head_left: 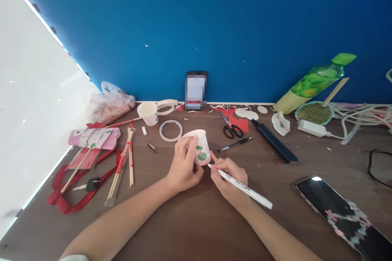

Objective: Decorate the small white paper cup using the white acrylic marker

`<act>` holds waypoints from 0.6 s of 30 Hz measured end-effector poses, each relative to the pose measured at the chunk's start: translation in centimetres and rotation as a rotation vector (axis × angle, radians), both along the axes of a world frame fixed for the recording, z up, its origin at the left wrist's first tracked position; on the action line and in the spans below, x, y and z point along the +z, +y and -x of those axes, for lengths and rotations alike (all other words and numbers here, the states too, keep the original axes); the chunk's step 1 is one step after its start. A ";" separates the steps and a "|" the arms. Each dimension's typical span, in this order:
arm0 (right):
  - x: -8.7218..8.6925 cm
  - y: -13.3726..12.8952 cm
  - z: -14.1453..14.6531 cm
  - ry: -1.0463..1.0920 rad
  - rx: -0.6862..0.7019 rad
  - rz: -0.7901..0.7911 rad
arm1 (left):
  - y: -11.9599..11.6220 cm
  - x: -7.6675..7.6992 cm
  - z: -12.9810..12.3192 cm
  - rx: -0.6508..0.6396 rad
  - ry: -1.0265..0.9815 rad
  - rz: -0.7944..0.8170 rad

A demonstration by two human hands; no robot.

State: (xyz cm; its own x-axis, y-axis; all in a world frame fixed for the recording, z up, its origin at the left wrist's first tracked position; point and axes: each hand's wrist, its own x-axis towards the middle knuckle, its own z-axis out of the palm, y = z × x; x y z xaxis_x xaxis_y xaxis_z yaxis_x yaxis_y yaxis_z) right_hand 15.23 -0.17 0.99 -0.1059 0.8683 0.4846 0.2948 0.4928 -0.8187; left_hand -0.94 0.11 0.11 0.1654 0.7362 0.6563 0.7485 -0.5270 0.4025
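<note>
A white paper cup [200,149] with green and pink printed patterns is tilted in my left hand [183,165], whose fingers wrap round its left side and rim. My right hand [229,175] grips a white acrylic marker [245,188] near its tip. The pink tip touches or almost touches the lower right edge of the cup. A small white cap [144,130] lies to the left, near a roll of clear tape [170,131]. Behind the tape stands a second paper cup [148,113].
Scissors [232,126], red paper scraps [240,122], a black pen [234,144] and a dark cutter-like tool [275,141] lie right of centre. A phone [330,208] is front right, wrapped chopsticks [121,163] left. A green bottle [315,83] leans against the blue wall.
</note>
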 end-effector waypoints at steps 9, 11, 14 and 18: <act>0.2 0.0 0.0 0.066 0.031 0.024 | 0.0 0.1 0.1 -0.008 0.002 0.005; 0.2 0.0 0.0 0.070 0.033 0.033 | 0.0 0.1 0.1 -0.005 0.005 0.008; 0.2 0.0 0.0 0.081 0.037 0.037 | 0.0 0.0 0.1 0.000 0.008 0.007; 0.2 0.1 -0.1 0.094 0.048 0.048 | 0.0 0.1 0.1 0.001 0.003 0.009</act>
State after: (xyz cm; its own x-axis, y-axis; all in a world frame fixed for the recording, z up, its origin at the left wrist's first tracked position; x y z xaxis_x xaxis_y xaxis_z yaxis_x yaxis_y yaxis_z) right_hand 15.29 -0.05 1.16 -0.1045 0.8858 0.4521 0.1926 0.4640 -0.8646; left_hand -1.05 0.13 0.17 0.1663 0.7423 0.6491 0.7504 -0.5223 0.4050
